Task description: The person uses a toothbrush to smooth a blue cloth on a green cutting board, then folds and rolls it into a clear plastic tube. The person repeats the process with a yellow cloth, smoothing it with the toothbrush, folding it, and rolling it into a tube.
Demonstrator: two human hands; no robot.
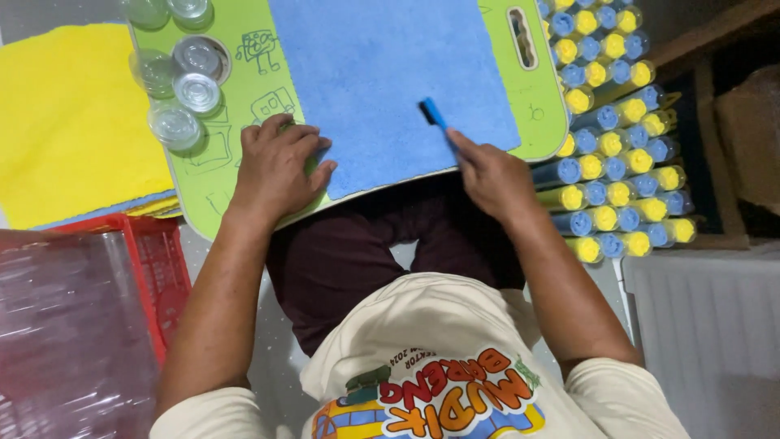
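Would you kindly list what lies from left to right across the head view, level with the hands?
Yellow cloth → clear lids → left hand → blue cloth → right hand, holding a blue brush → stacked blue and yellow tubes.

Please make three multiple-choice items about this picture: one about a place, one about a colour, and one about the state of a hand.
1. Where do the clear lids lie?
A. on the green board's left part
B. on the blue cloth
C. in the red basket

2. What colour is the cloth left of the green board?
A. red
B. yellow
C. white

3. What is the right hand doing?
A. lying flat
B. holding a blue brush
C. pressing a lid

Answers:
A, they sit on the board's left part.
B, it is plainly yellow.
B, the brush sticks out from its fingers over the blue cloth.
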